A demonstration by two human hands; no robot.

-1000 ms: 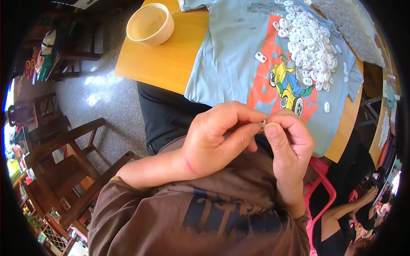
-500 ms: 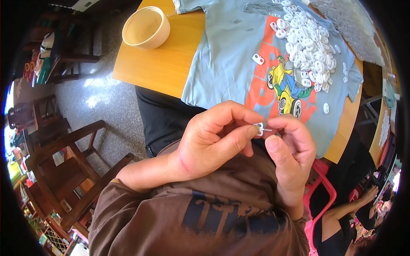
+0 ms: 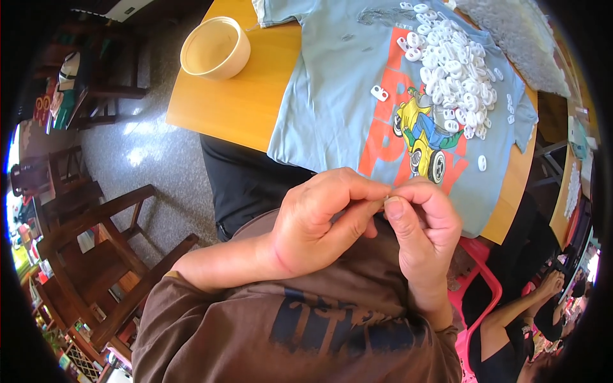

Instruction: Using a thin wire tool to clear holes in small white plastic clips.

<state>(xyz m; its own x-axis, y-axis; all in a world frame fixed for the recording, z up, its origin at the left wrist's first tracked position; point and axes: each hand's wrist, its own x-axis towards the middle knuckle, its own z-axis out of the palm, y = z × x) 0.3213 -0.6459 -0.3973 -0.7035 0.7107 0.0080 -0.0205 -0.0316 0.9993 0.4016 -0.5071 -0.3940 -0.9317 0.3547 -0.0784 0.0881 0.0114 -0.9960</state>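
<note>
My left hand [image 3: 319, 220] and right hand [image 3: 424, 223] meet fingertip to fingertip above my lap, both pinched shut on 1 tiny piece [image 3: 386, 200], mostly hidden so I can't tell its shape. Ahead, a blue shirt [image 3: 338, 96] lies on the table [image 3: 223, 105] with a pile of white tabs [image 3: 456, 70] on it; a bowl [image 3: 215, 48] sits left.

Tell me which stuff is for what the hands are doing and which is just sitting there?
In the job: left hand and right hand, pinching a tiny piece together; pile of small white pieces; blue shirt under the pile.

Just sitting there: pale round bowl; wooden chair; pink stool.
</note>
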